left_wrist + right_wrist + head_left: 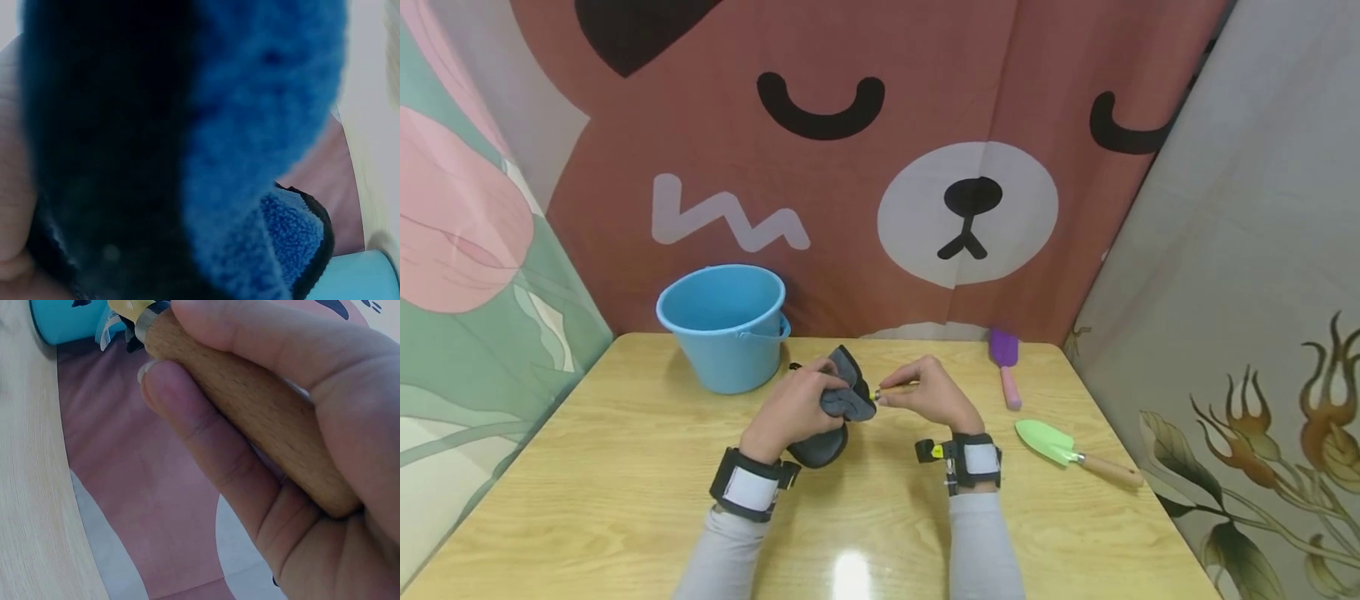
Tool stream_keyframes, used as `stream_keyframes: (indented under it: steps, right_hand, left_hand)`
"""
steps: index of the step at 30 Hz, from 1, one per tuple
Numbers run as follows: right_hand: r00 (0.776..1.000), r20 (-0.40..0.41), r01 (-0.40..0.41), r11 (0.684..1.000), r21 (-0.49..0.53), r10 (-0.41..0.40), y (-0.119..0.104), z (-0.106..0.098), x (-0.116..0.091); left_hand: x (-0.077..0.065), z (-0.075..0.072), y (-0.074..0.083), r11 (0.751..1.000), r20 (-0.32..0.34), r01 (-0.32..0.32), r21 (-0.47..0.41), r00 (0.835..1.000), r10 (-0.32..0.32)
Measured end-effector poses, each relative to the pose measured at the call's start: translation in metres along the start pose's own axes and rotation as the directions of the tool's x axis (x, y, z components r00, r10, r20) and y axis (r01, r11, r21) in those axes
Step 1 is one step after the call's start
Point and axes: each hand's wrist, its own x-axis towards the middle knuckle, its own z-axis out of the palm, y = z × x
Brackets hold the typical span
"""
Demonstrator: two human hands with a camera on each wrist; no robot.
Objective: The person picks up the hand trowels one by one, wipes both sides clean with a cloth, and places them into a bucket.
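Observation:
My left hand (pixel 788 410) grips a grey cloth (pixel 850 403) with black edging, bunched over the middle of the table. In the left wrist view the cloth's fuzzy side (pixel 262 119) looks blue and fills most of the picture. My right hand (pixel 938 398) holds a small tool by its wooden handle (pixel 250 409), between thumb and fingers. Past the metal collar (pixel 147 322) a bit of yellow shows; the rest of the tool's head is hidden at the cloth. A dark fold (pixel 820 450) of the cloth hangs beneath my left hand.
A light blue bucket (pixel 730 354) stands at the back left of the wooden table (pixel 610 483). To the right lie a purple trowel (pixel 1004 350) with a pink handle and a green trowel (pixel 1047 442) with a wooden handle. Printed curtains (pixel 850 183) enclose the table.

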Motion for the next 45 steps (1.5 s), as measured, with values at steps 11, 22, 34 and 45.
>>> stream_keyframes:
  steps: [11, 22, 34, 45]
  right_hand:
    - [0.999, -0.025, -0.034, 0.999, -0.004, 0.034, 0.003, -0.005, -0.004]
    - [0.996, -0.046, -0.074, 0.997, -0.004, 0.073, 0.004, -0.014, -0.008]
    - [0.991, -0.072, -0.115, 0.993, 0.016, 0.116, 0.007, -0.019, -0.016]
    - [0.986, -0.115, -0.117, 0.992, 0.049, 0.122, 0.010, -0.021, -0.018]
  left_hand:
    - [0.001, -0.001, -0.005, 0.999, 0.008, 0.031, 0.007, 0.999, -0.031]
    - [-0.002, -0.008, -0.011, 0.996, 0.015, 0.089, 0.013, 0.996, -0.089]
    - [-0.007, -0.010, -0.022, 0.996, 0.001, 0.086, -0.025, 0.996, -0.087]
    - [-0.015, -0.018, -0.038, 0.993, -0.089, 0.082, -0.081, 0.992, -0.089]
